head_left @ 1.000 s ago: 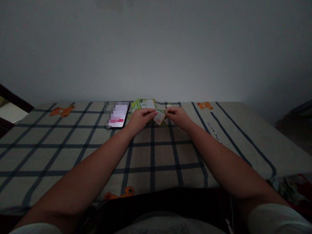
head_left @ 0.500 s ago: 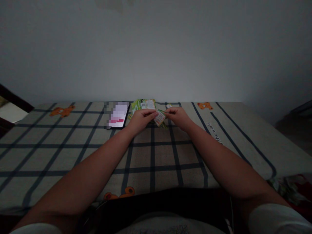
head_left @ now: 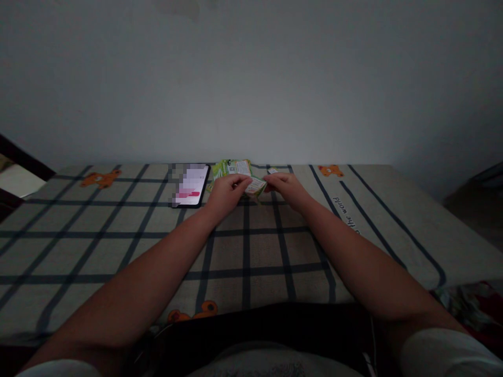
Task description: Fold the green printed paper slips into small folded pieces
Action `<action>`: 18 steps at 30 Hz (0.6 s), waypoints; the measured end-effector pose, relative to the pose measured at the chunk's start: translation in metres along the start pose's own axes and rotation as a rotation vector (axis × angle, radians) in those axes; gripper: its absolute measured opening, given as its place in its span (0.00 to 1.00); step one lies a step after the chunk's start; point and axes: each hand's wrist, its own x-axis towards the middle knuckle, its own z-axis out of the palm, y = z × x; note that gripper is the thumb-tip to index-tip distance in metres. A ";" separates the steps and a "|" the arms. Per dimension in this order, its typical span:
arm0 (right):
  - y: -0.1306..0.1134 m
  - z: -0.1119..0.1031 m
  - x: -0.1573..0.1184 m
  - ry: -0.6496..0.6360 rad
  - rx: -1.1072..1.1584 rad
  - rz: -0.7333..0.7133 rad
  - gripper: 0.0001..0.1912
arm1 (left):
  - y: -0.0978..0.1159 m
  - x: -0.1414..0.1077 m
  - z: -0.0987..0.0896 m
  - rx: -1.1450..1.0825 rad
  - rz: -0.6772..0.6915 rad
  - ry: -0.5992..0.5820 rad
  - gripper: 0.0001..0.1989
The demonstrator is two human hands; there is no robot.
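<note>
Between my two hands is a small green-and-white printed packet (head_left: 257,185), pinched at its left side by my left hand (head_left: 228,192) and at its right side by my right hand (head_left: 286,187). Both hands are closed, thumbs against fingers. Behind my left hand lies a larger green printed packet (head_left: 236,167), partly covered by that hand. Just past my right fingertips a small white-and-green scrap (head_left: 272,170) lies on the cloth. What is inside the packets cannot be seen.
A phone (head_left: 192,186) with a lit screen lies left of my left hand. The checked tablecloth (head_left: 267,251) with bear prints covers the table, which meets a grey wall (head_left: 251,89). A dark chair frame (head_left: 23,157) stands at the far left.
The small packet has turned between my fingers and now lies flatter, with less of it hanging down. My right hand has shifted slightly; the larger packet and phone stay put.
</note>
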 end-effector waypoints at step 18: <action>-0.002 -0.003 0.000 0.024 -0.028 0.014 0.13 | -0.008 0.003 0.000 -0.233 -0.134 -0.119 0.19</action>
